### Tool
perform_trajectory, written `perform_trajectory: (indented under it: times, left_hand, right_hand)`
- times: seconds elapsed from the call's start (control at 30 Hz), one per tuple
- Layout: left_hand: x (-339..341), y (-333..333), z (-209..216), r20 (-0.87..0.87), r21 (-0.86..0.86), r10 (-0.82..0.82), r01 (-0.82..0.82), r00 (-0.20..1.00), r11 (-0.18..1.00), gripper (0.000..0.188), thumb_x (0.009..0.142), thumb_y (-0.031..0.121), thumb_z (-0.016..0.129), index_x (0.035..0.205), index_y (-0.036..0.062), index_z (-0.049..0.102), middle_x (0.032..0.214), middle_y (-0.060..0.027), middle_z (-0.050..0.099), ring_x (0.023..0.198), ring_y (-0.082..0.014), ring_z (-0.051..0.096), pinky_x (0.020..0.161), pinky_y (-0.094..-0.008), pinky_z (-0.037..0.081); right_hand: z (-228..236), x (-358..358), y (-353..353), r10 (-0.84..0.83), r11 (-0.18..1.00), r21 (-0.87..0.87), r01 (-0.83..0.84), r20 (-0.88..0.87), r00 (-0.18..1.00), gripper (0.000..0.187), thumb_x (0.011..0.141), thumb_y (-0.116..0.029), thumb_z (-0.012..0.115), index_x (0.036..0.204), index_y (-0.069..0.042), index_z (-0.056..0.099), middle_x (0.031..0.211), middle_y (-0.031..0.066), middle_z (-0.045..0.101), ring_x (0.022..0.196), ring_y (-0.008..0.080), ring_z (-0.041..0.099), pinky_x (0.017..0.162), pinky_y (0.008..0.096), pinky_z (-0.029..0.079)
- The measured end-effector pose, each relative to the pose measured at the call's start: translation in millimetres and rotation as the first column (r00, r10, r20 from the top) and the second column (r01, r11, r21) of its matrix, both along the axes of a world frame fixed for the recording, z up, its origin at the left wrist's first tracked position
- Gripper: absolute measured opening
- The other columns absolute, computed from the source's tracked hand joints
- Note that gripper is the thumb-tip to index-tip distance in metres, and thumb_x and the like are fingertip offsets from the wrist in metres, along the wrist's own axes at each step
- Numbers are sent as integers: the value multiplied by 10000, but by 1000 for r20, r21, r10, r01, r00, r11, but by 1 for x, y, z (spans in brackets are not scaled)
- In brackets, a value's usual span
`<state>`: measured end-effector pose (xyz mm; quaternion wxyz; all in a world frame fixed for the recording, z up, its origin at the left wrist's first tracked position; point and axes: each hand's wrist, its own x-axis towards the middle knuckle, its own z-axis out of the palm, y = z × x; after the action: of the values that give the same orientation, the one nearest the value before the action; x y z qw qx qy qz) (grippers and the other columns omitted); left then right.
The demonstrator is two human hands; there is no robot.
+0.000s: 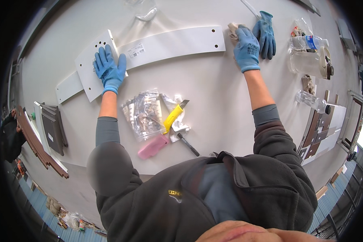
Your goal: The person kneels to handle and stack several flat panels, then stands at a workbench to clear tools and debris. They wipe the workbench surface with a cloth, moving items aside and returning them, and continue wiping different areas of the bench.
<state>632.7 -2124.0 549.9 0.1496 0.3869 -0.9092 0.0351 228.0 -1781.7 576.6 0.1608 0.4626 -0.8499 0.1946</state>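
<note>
My left hand (109, 71), in a blue work glove, lies flat with fingers spread on a short white panel (87, 84) with several drilled holes. That panel rests across a long white panel (177, 45), which has a printed label and two dark holes at its right end. My right hand (247, 50), gloved the same way, is just past that end, its fingers closed over a crumpled beige rag (232, 30). Beside it lies a loose blue glove (266, 35). Nearer to me are a clear bag of small hardware (144, 115), a yellow utility knife (174, 118) and a black marker (188, 145).
A pink object (153, 147) lies near the marker. Along the right edge stand a plastic bottle (308, 42), a clear jug (306, 63) and another bottle (311, 101). Dark panels (53, 128) are stacked at left, boards (324, 129) at right. Clear plastic (144, 9) lies at the far side.
</note>
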Motion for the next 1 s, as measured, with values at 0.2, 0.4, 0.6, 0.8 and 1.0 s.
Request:
perform_trajectory:
  times: [0.2,0.4,0.6,0.8,1.0]
  left_hand:
    - [-2,-1,4,-2,-24,-19,19,1000,1000,861,972,576,644,1653,104,409,1683,-233,398,1571,-476,325,1290,-613,213]
    - [1,-3,0,2,-21,-10,10,1000,1000,859,971,579,636,1653,104,420,1697,-233,389,1567,-469,341,1296,-609,206]
    - [0,-6,-7,-5,-18,7,-7,1000,1000,854,986,611,598,1670,139,401,1714,-210,378,1601,-454,303,1308,-602,196]
    - [0,-18,-14,139,-11,58,-57,989,998,883,985,650,566,1679,135,384,1731,-209,351,1607,-466,283,1315,-598,184]
    - [-16,-1,12,113,-39,79,-75,990,996,992,924,722,614,1682,126,377,1741,-221,314,1610,-484,245,1300,-622,189]
  right_hand:
    - [-6,-29,-47,-13,997,-79,14,13,1000,339,899,-6,594,1203,-117,695,1378,155,693,1313,388,624,1083,467,515]
    - [-30,-5,16,246,969,-29,-244,132,960,360,923,9,579,1238,-127,687,1418,163,671,1365,385,601,1158,478,481]
    - [-3,156,269,351,824,278,-494,434,830,541,948,-34,610,1487,-79,603,1545,234,586,1409,431,578,1219,554,424]
    - [128,349,618,-679,227,737,-636,588,439,461,915,-192,690,1373,-145,714,1354,125,709,1244,380,670,1002,480,570]
    - [125,276,576,-434,865,455,209,472,768,405,932,46,584,1309,-9,720,1260,271,727,1187,456,688,1008,506,556]
